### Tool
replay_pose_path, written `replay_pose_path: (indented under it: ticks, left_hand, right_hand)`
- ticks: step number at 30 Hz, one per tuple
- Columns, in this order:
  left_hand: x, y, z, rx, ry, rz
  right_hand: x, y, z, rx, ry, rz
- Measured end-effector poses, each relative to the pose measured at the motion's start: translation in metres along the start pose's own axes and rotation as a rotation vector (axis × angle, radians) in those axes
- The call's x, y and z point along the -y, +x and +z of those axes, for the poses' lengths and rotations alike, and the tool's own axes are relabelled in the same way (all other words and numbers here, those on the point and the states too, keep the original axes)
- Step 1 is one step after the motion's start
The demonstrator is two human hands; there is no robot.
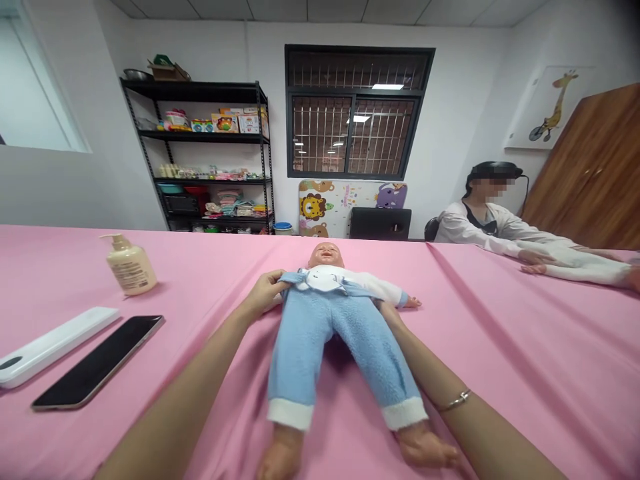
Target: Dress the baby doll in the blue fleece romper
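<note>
A baby doll (326, 257) lies on its back on the pink sheet (480, 333), head away from me, feet towards me. It wears a white top and fuzzy blue trousers (320, 333) with white cuffs. My left hand (264, 293) pinches the trousers' waistband at the doll's side, fingers closed on the fabric. My right hand (386, 308) is tucked against the doll's other hip; its fingers are hidden behind the trousers. A thin bracelet (456, 401) sits on my right wrist.
A pump bottle (130, 265) stands at the left. Nearer me lie a white flat case (50, 345) and a black phone (100, 363). Another person (493, 223) sits at the far right with hands on another doll. Black shelving (210, 157) stands against the back wall.
</note>
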State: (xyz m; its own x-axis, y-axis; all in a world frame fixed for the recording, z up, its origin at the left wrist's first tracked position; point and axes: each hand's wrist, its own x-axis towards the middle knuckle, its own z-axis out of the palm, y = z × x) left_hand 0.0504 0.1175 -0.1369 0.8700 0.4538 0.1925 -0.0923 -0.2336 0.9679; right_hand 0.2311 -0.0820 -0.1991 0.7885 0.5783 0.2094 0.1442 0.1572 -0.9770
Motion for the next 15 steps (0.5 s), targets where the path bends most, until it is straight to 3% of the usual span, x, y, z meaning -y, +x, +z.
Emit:
replay_pose_path:
  ticks: [2,6,8,12,15]
  left_hand:
    - [0.012,0.007,0.008,-0.078,0.021,0.071]
    - [0.027,0.014,0.025,-0.049,0.094,0.167]
    - [0.031,0.015,0.028,-0.083,0.105,0.158]
    - [0.042,0.017,0.025,-0.079,0.135,0.021]
    - [0.049,0.018,0.017,-0.004,0.225,-0.06]
  right_hand:
    - [0.005,-0.007,-0.001,0.021,-0.001,-0.01]
    - [0.02,-0.014,-0.005,0.133,-0.219,-0.184]
    - [0.023,-0.008,-0.007,0.15,-0.21,-0.181]
    - [0.008,0.01,-0.01,-0.053,0.152,-0.025]
    - [-0.011,0.013,-0.015,-0.084,0.066,0.035]
